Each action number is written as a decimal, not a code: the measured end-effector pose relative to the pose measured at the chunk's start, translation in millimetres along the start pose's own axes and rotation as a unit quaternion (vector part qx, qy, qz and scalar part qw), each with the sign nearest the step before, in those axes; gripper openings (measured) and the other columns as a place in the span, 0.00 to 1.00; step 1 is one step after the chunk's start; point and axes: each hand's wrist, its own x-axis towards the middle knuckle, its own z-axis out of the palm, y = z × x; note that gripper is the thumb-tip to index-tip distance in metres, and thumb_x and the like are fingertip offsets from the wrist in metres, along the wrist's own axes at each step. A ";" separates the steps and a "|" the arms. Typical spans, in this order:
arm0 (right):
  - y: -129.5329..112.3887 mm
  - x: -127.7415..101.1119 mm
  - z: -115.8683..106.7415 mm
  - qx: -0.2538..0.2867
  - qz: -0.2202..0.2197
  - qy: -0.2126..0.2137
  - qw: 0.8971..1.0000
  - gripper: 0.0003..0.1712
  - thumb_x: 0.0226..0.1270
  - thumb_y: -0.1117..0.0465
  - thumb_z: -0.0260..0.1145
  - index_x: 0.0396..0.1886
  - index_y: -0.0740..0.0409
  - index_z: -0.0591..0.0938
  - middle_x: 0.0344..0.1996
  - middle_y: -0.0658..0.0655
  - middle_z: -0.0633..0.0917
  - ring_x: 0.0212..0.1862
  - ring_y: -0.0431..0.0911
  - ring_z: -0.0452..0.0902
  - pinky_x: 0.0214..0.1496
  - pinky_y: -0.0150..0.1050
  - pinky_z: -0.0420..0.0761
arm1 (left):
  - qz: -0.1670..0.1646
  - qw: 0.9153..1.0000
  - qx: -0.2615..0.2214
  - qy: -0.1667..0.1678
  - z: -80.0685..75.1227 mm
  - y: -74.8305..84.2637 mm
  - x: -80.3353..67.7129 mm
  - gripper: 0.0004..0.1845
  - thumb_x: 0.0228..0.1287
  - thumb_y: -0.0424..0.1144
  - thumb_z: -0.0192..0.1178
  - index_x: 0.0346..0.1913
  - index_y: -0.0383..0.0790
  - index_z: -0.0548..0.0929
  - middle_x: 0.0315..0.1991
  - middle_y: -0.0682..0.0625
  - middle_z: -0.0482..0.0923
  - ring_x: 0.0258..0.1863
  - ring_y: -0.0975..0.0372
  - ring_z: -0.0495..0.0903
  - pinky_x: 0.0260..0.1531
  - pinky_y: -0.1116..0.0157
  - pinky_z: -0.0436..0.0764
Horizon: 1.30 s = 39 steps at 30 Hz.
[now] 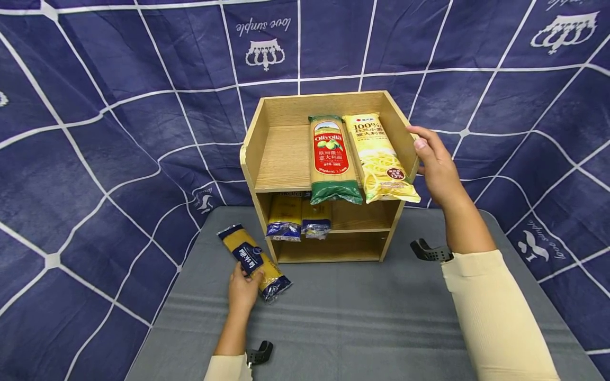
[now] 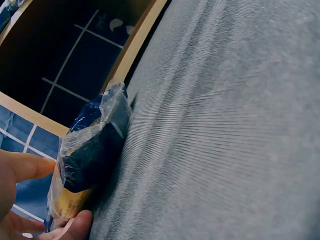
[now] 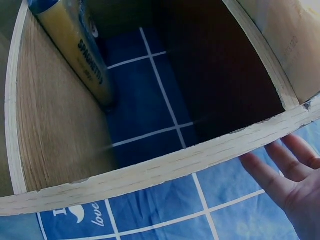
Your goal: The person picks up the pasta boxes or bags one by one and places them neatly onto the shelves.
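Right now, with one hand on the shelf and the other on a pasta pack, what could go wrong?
1. The green pack and yellow pack overhang the top shelf's front edge; a nudge from the right hand at the wooden shelf unit's side wall might slide them off.
2. The left hand grips only the blue spaghetti pack's near end, so it may sag or slip when lifted.

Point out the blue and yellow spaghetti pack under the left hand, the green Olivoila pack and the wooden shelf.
Blue and yellow spaghetti pack (image 1: 252, 263): head view, on its dark blue label.
Green Olivoila pack (image 1: 332, 159): head view, on its red label.
Wooden shelf (image 1: 283, 159): head view, on the bare top board.
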 end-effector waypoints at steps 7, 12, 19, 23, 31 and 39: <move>1.2 -0.9 -0.2 0.016 -0.001 0.004 1.000 0.23 0.81 0.51 0.49 0.70 0.46 0.74 0.61 0.47 0.72 0.53 0.42 0.74 0.46 0.30 0.80 | -0.022 0.999 0.000 -0.034 1.3 0.9 4.0 0.42 0.63 0.50 0.67 0.67 0.18 0.66 0.50 0.25 0.77 0.51 0.35 0.78 0.54 0.41 0.75; 1.8 -1.0 -0.7 0.013 -0.004 0.008 1.000 0.23 0.81 0.51 0.49 0.70 0.46 0.74 0.61 0.47 0.72 0.53 0.42 0.74 0.44 0.29 0.81 | -0.010 0.999 0.013 -0.044 0.9 0.0 6.5 0.32 0.59 0.49 0.70 0.51 0.21 0.77 0.40 0.28 0.82 0.38 0.40 0.82 0.40 0.45 0.78; 2.7 -1.0 -0.5 0.016 -0.005 0.007 1.000 0.23 0.80 0.51 0.49 0.70 0.46 0.74 0.60 0.47 0.72 0.53 0.42 0.74 0.45 0.29 0.81 | -0.030 0.995 0.004 -0.096 -1.6 -6.4 8.1 0.24 0.62 0.52 0.67 0.37 0.28 0.83 0.24 0.42 0.81 0.21 0.56 0.76 0.20 0.62 0.71; 2.7 -0.7 0.1 0.015 -0.006 0.006 1.000 0.23 0.80 0.51 0.49 0.70 0.47 0.74 0.60 0.47 0.72 0.53 0.42 0.74 0.44 0.29 0.81 | -0.043 0.994 -0.016 -0.101 -1.7 -6.3 7.1 0.24 0.64 0.51 0.66 0.42 0.28 0.81 0.26 0.43 0.82 0.21 0.59 0.75 0.21 0.64 0.71; 2.8 0.3 1.7 0.024 -0.008 0.003 1.000 0.23 0.80 0.52 0.49 0.70 0.46 0.74 0.60 0.47 0.72 0.53 0.42 0.74 0.44 0.29 0.81 | -0.061 0.994 -0.053 -0.079 -1.6 0.2 -0.9 0.20 0.67 0.44 0.63 0.51 0.31 0.76 0.41 0.37 0.83 0.36 0.52 0.80 0.32 0.64 0.73; 2.3 -0.3 0.4 0.025 -0.007 0.003 1.000 0.23 0.80 0.52 0.49 0.70 0.47 0.74 0.60 0.48 0.72 0.52 0.43 0.74 0.44 0.29 0.82 | -0.080 0.981 -0.145 -0.098 -2.5 10.2 -4.4 0.16 0.70 0.36 0.59 0.53 0.30 0.72 0.44 0.35 0.82 0.35 0.59 0.81 0.31 0.67 0.77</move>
